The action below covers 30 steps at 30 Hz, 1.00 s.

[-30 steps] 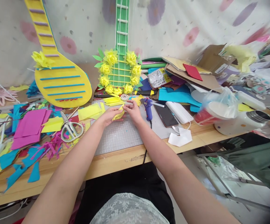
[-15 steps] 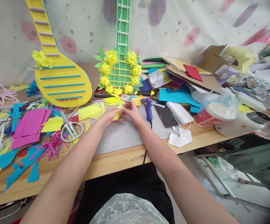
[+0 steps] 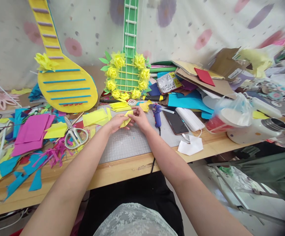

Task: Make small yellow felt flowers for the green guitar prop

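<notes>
Over the grey cutting mat (image 3: 127,144), my left hand (image 3: 116,123) is closed on a small folded piece of yellow crepe paper (image 3: 127,118). My right hand (image 3: 139,118) meets it from the other side, its fingers pinched on the paper's right edge. Left of the hands lie flat yellow paper sheets (image 3: 95,117). A purple glue gun (image 3: 157,117) rests just right of my right hand. Behind the hands stands a green cardboard instrument (image 3: 127,77) ringed with yellow paper flowers. A yellow cardboard instrument (image 3: 67,87) leans at the left.
Scissors (image 3: 75,136) lie on the left among magenta paper (image 3: 31,134) and blue scraps. A phone (image 3: 176,122), a white power bank (image 3: 189,118), a bagged cup (image 3: 227,118) and a white bottle (image 3: 253,130) are at the right. Stacked cardboard (image 3: 201,78) stands behind.
The right fingers have closed onto the yellow paper, which now shows a broader face between the hands. The view has shifted very slightly; everything on the table stays put.
</notes>
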Available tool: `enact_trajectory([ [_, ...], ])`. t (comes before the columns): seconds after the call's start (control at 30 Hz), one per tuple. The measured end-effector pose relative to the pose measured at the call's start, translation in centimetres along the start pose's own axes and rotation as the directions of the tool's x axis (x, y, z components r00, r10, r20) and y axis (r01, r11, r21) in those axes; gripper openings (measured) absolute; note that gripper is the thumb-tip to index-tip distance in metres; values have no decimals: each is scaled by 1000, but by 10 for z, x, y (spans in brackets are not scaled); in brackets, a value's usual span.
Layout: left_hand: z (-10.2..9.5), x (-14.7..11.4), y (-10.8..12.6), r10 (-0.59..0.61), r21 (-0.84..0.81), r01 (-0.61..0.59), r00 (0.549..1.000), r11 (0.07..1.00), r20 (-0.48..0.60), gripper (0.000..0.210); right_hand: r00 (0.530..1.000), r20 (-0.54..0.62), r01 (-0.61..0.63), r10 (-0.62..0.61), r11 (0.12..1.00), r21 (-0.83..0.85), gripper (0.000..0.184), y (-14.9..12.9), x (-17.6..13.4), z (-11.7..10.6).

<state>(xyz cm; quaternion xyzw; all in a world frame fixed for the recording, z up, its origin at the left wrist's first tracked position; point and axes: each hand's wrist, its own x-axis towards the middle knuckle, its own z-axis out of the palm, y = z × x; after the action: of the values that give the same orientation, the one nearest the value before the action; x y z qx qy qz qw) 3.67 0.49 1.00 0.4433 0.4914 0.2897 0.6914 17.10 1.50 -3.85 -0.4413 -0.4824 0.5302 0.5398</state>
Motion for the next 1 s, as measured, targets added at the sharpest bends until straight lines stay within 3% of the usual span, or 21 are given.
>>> enact_trajectory([
  [0.17, -4, 0, 0, 14, 130, -18, 999, 991, 29, 7, 1000, 14, 10, -10, 999, 36, 40, -4, -1, -2],
  [0.47, -21, 2, 10, 20, 320, -83, 981, 944, 194, 24, 957, 260, -169, 126, 974, 149, 35, -6, -1, -4],
  [0.63, -19, 1, 14, 40, 386, -150, 960, 910, 278, 23, 958, 209, -250, 197, 931, 265, 28, -9, 0, -6],
  [1.0, -18, 4, 12, 232, 610, -301, 953, 733, 193, 8, 964, 171, -253, 205, 906, 340, 28, -13, 0, -6],
])
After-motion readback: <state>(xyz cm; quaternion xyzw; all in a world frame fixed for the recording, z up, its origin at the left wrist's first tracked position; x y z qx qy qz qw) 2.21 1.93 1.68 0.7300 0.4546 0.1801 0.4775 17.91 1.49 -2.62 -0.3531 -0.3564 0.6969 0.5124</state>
